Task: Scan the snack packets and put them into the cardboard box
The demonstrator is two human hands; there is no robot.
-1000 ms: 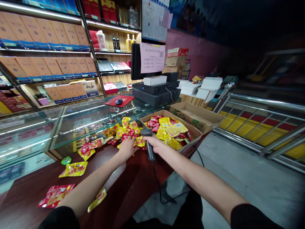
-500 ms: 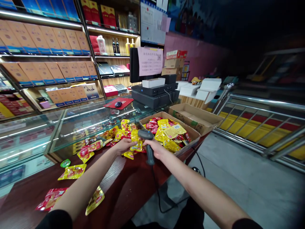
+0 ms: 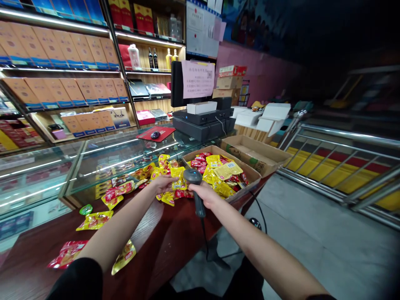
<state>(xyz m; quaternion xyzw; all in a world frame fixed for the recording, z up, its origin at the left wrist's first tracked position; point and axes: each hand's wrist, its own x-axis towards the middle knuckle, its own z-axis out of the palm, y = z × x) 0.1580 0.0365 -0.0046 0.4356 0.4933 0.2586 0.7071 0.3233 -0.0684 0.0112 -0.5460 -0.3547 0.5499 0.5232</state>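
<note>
My right hand (image 3: 203, 194) is wrapped round the handle of a black barcode scanner (image 3: 193, 177), whose cord hangs below the counter edge. Just left of the scanner head, my left hand (image 3: 164, 184) pinches a yellow snack packet (image 3: 178, 179) and holds it up. Under and behind both hands spreads a loose pile of yellow and red snack packets (image 3: 161, 166) on the dark red-brown counter (image 3: 156, 237). To the right of the scanner stands a cardboard box (image 3: 253, 183) filled with more such packets.
A second cardboard box (image 3: 281, 158) adjoins the first. Behind are a monitor (image 3: 176, 85) and a mouse (image 3: 155, 135) on a red pad. A glass display case (image 3: 103, 154) runs along the left. Single packets (image 3: 95, 220) lie at the front left. A metal railing (image 3: 343, 166) stands right.
The scanner has shifted slightly right. The yellow packet in my left hand is turned more broadly toward me, and the fingers beside it look more extended.
</note>
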